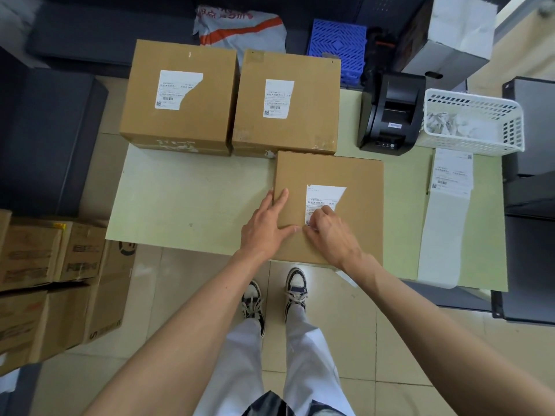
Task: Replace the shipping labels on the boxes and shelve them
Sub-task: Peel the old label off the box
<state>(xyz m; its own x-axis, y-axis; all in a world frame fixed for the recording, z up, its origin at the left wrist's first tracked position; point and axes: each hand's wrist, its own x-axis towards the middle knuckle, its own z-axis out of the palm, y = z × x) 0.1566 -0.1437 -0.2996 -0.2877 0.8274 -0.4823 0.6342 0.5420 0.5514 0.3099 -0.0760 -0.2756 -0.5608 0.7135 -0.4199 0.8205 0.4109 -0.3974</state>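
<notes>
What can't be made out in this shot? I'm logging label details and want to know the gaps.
Head view only:
- Label on the near box: its lower left corner is covered by the right hand.
- Print on all labels, also the fresh label strip: too small to read.
- Near box front edge: partly hidden by the left hand and both forearms.
- White basket contents: blurred paper scraps.

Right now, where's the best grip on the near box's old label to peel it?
Likely the label's lower-left corner, from the near side, peeling up and away: the right hand already pinches there, the left hand flat on the box. Its top-right corner is already torn off.
</notes>
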